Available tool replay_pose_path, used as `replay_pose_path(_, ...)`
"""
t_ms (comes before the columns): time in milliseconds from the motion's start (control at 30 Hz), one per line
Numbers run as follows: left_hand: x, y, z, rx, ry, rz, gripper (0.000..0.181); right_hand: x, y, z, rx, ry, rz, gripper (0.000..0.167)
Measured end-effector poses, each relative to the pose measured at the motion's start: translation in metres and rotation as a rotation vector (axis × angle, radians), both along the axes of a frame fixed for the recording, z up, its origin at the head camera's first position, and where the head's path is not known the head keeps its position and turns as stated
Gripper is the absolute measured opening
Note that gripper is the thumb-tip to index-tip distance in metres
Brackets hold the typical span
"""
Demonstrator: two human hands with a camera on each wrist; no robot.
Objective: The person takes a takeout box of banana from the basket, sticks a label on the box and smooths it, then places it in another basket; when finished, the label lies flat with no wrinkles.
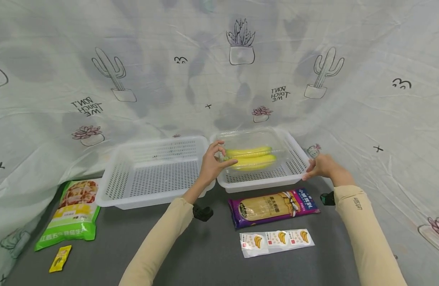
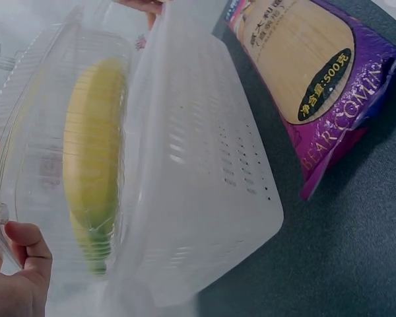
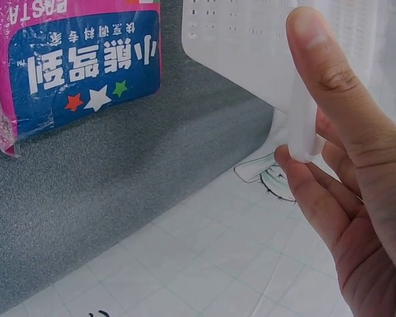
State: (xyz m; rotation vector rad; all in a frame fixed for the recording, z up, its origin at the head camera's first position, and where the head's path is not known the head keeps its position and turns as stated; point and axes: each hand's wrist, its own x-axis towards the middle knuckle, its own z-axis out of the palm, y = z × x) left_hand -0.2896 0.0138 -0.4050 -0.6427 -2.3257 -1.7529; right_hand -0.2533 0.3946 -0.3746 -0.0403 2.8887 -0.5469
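Clear plastic clamshell box (image 1: pixel 251 138) holding yellow, green-tipped bananas (image 1: pixel 255 161) is within the right-hand white perforated basket (image 1: pixel 262 186); whether its underside touches the basket floor, I cannot tell. At the box's left end, the left hand (image 1: pixel 209 165) pinches its edge between thumb and fingers. The right hand (image 1: pixel 324 166) grips the same basket's rim near the front right corner, thumb on one face and fingers on the other. Just beside stands a second white perforated basket (image 1: pixel 165 176), on the left. In front of the right-hand basket, a purple pasta packet (image 1: pixel 273 207) lies on the dark grey tabletop (image 1: pixel 205 258), with a strip of banana-print labels (image 1: pixel 276 243) nearer the person. Farther left lie a green food bag (image 1: pixel 72 212) and a small yellow packet (image 1: pixel 60 258).
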Motion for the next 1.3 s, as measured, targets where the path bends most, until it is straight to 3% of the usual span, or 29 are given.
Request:
replay_pose_path(200, 0.009, -0.006, 0.003, 0.017, -0.002, -0.03, 0.04, -0.001, -0.002, -0.002, 0.004, 0.011, 0.009, 0.048)
replay_pose_path(500, 0.028, -0.005, 0.009, -0.011, 0.064, -0.076, 0.035, 0.002, 0.002, -0.005, 0.005, 0.038, 0.027, 0.05)
replay_pose_path(800, 0.047, -0.007, 0.022, 0.002, -0.023, -0.05, 0.036, 0.002, 0.001, -0.005, -0.005, 0.044, 0.023, 0.049)
replay_pose_path(900, 0.056, -0.009, 0.028, 0.016, -0.017, -0.052, 0.036, 0.002, 0.0, -0.005, -0.006, 0.044, 0.026, 0.049)
replay_pose_path(1133, 0.089, -0.017, 0.058, 0.027, -0.032, -0.083, 0.032, 0.004, 0.001, -0.003, -0.006, 0.046, 0.028, 0.05)
replay_pose_path(1300, 0.102, -0.026, 0.062, 0.046, -0.069, -0.069, 0.031, 0.003, 0.0, -0.002, -0.008, 0.038, 0.023, 0.05)
